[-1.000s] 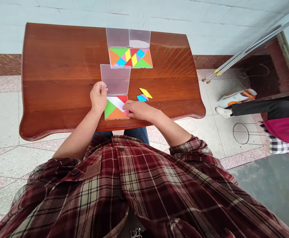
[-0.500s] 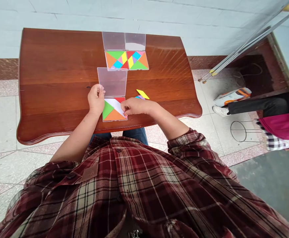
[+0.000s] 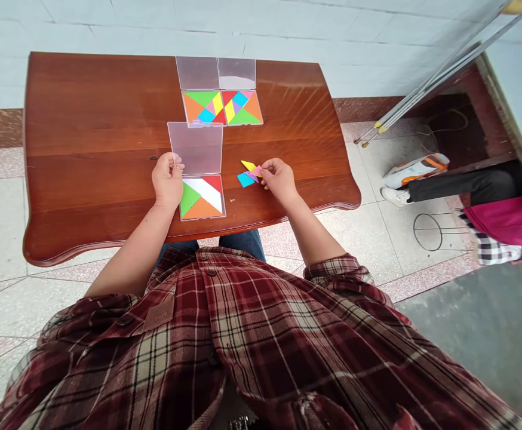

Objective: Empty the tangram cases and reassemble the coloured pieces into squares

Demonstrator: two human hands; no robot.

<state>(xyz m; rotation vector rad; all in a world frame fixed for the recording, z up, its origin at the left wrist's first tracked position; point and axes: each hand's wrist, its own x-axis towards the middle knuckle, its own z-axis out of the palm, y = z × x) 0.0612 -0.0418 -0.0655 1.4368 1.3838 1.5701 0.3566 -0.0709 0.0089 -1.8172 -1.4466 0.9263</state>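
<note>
Wooden table (image 3: 86, 119), left hand (image 3: 168, 179) pinching clear case lid (image 3: 196, 149), right hand (image 3: 279, 179) pinching pink tangram piece (image 3: 256, 171)

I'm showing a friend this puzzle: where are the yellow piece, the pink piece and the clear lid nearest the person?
yellow piece (image 3: 248, 165), head view, middle of the piece
pink piece (image 3: 256, 171), head view, its visible middle
clear lid (image 3: 195, 148), head view, centre of the lid

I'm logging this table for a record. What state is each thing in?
Left hand: gripping the front lid's edge.
Right hand: pinching a pink piece.
Front case: open, partly filled, white backing showing.
Front lid: open.
Back left case: open, full.
Back right case: open, full.
Yellow piece: loose on the table.
Blue piece: loose on the table.
</note>
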